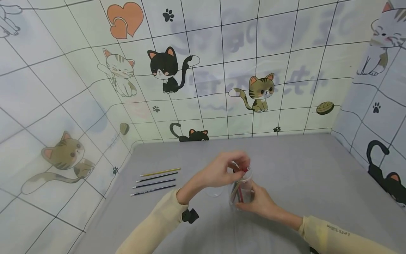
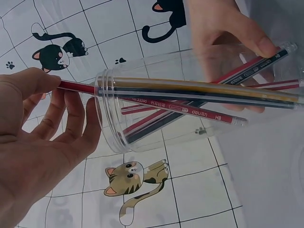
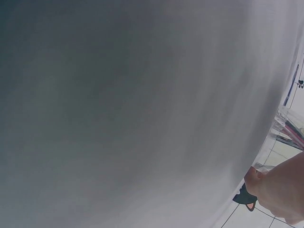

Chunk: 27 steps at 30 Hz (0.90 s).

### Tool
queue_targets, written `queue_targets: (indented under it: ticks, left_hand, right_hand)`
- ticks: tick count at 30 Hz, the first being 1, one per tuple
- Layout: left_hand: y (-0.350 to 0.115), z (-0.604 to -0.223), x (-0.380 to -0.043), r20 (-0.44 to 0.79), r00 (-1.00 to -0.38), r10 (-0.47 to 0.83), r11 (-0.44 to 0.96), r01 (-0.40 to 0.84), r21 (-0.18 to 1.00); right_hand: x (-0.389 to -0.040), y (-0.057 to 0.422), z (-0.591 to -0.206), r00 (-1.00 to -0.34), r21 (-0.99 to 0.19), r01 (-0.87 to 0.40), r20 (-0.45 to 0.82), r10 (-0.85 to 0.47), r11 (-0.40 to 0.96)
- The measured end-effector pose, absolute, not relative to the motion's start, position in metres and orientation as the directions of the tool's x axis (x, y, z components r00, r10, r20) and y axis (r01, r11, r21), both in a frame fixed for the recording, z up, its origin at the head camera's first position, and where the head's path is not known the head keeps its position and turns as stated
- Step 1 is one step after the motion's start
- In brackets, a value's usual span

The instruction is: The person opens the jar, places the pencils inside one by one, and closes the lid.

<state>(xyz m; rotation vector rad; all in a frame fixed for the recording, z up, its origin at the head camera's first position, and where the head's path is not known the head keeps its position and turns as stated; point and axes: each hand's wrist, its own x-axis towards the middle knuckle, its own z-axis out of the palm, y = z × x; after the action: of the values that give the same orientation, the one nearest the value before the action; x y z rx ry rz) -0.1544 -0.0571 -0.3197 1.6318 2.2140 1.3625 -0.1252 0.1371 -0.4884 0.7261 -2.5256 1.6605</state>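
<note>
In the head view a clear plastic jar (image 1: 245, 190) stands on the grey table, with pencils inside it. My right hand (image 1: 261, 201) grips its side low down. Above the mouth, my left hand (image 1: 222, 170) pinches the end of a red pencil (image 2: 78, 87) between thumb and fingertips. Most of that pencil is still inside the jar, as the left wrist view shows. Around it lean more red, dark and yellow pencils (image 2: 190, 87). The right wrist view catches mostly tabletop, with my right hand (image 3: 280, 187) at its edge.
Several pencils (image 1: 153, 183), one yellow and the others dark, lie side by side on the table's left. A round clear lid (image 1: 215, 192) lies just left of the jar. Cat-print cloth (image 1: 209, 88) hangs around the table (image 1: 304, 169) at the back and sides.
</note>
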Motion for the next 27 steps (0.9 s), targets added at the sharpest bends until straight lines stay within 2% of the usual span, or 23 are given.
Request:
queue_targets:
  ticks: [9,18,22,27]
  left_hand:
    - [-0.069,-0.329,-0.153,0.473,-0.402,0.784,0.038,0.791,0.611]
    - [-0.087,-0.330,-0.149,0.636,-0.496,0.591,0.102,0.828,0.551]
    - [-0.096,-0.335,-0.149,0.641,-0.531,0.555,0.125,0.814,0.567]
    - [-0.116,-0.351,-0.151,0.598,-0.608,0.523,0.176,0.763,0.622]
  right_hand:
    - [-0.126,0.136,-0.489,-0.896,-0.857,-0.396,0.282,-0.343,0.330]
    - [-0.126,0.135,-0.486,-0.897,-0.840,-0.406,0.290,-0.334,0.361]
    - [-0.127,0.135,-0.487,-0.900,-0.838,-0.401,0.286,-0.329,0.371]
    - [-0.127,0.135,-0.489,-0.903,-0.839,-0.395,0.282,-0.323,0.373]
